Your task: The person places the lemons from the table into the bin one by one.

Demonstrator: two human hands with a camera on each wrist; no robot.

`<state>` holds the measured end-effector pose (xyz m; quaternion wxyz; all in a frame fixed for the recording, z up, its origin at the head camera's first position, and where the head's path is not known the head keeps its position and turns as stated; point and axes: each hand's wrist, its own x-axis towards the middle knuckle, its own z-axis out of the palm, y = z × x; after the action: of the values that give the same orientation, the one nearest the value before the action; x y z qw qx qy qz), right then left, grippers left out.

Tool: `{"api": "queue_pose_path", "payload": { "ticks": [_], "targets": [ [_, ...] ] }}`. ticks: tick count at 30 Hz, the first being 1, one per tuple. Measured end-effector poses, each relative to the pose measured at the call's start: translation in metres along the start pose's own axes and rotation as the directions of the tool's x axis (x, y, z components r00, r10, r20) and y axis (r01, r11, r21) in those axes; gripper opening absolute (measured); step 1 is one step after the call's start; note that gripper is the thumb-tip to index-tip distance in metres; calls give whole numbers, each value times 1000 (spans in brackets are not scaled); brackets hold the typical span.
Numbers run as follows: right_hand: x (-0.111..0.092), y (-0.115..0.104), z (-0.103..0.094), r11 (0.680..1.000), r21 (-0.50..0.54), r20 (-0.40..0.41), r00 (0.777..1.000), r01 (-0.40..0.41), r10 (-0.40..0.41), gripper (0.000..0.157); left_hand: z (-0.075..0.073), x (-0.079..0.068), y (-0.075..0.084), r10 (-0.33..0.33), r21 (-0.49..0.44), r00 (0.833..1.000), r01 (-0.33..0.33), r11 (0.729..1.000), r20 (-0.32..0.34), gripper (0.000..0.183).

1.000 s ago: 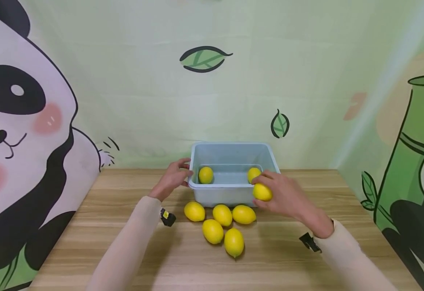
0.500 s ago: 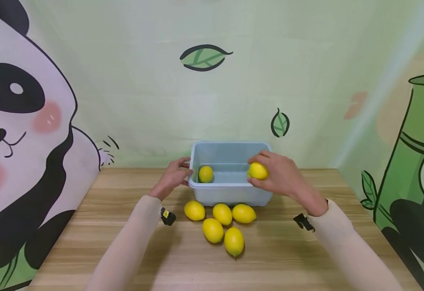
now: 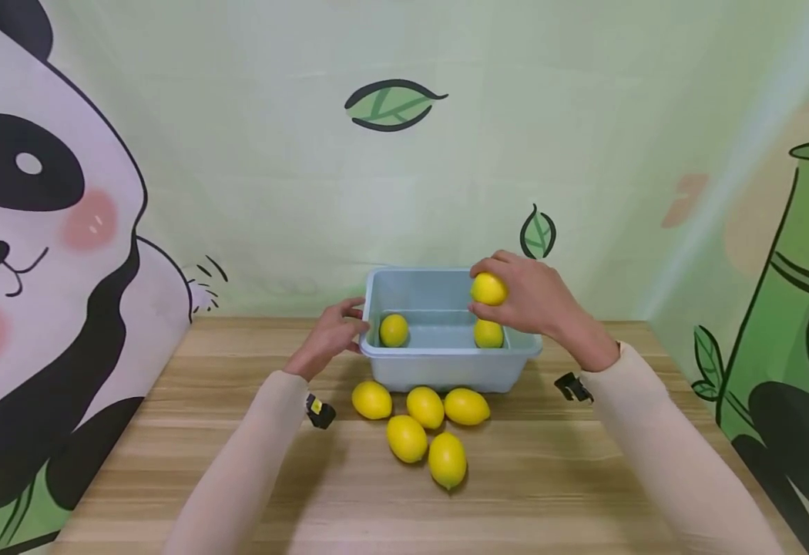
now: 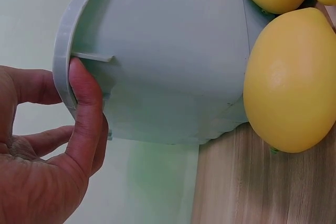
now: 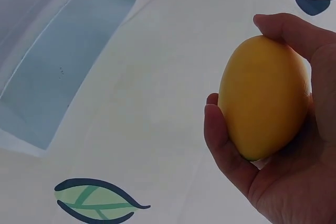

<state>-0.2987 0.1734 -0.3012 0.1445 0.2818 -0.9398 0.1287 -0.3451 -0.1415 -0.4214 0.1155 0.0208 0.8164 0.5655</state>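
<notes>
A light blue plastic bin (image 3: pixel 439 370) stands at the back of the wooden table. My left hand (image 3: pixel 330 337) grips its left rim, and the left wrist view shows the fingers curled over the edge (image 4: pixel 63 51). Above the bin's right part, my right hand (image 3: pixel 532 299) holds a lemon (image 3: pixel 488 289) between thumb and fingers. That held lemon (image 5: pixel 265 98) appears whole in the right wrist view. Inside the bin lie one lemon (image 3: pixel 394 331) at the left and another lemon (image 3: pixel 488 334) at the right, just below the held one.
Several loose lemons lie on the table in front of the bin, among them a left one (image 3: pixel 372 400) and a nearest one (image 3: pixel 448 460). A printed cloth backdrop (image 3: pixel 273 169) with pandas and leaves rises behind the table (image 3: pixel 550 478).
My right hand has lifted the lemon from the bin's front right corner up over the bin, uncovering the right lemon inside. The left hand stays on the rim.
</notes>
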Motion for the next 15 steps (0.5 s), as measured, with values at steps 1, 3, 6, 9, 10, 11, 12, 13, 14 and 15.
{"api": "queue_pose_path", "payload": {
  "ticks": [1, 3, 6, 9, 10, 11, 12, 13, 14, 15],
  "targets": [
    [2, 1, -1, 1000, -3, 6, 1000, -5, 5, 41, 0, 0, 0, 1, 3, 1000, -1, 1000, -1, 62],
    [7, 1, -2, 1000, -4, 19, 1000, -12, 12, 42, 0, 0, 1, 1, 6, 1000, -1, 1000, 0, 62],
    [14, 3, -3, 1000, -8, 40, 999, -22, 22, 42, 0, 1, 1, 3, 9, 1000, -3, 1000, 1, 62],
    [22, 4, -3, 1000, -8, 60, 998, -27, 27, 44, 0, 0, 1, 5, 8, 1000, -5, 1000, 1, 62],
    [25, 5, -2, 1000, -9, 68, 997, -30, 31, 44, 0, 0, 1, 7, 6, 1000, -7, 1000, 0, 62],
    [28, 5, -1, 999, -11, 77, 996, -33, 33, 44, 0, 0, 1, 7, 5, 1000, -7, 1000, 1, 62],
    [30, 6, 0, 999, -13, 86, 996, -36, 37, 44, 0, 0, 1, 8, 3, 1000, -8, 1000, 1, 62],
    [33, 7, 1, 999, -18, 95, 995, -41, 42, 44, 0, 0, 1, 7, 1, 1000, -7, 1000, 2, 62],
    [36, 8, 2, 999, -23, 103, 994, -45, 47, 44, 0, 0, 1, 5, 1, 1000, -5, 1000, 2, 62],
    [39, 8, 3, 998, -31, 112, 992, -48, 51, 44, -1, 0, 1, 3, 1, 1000, -3, 1000, 3, 62]
  ]
}}
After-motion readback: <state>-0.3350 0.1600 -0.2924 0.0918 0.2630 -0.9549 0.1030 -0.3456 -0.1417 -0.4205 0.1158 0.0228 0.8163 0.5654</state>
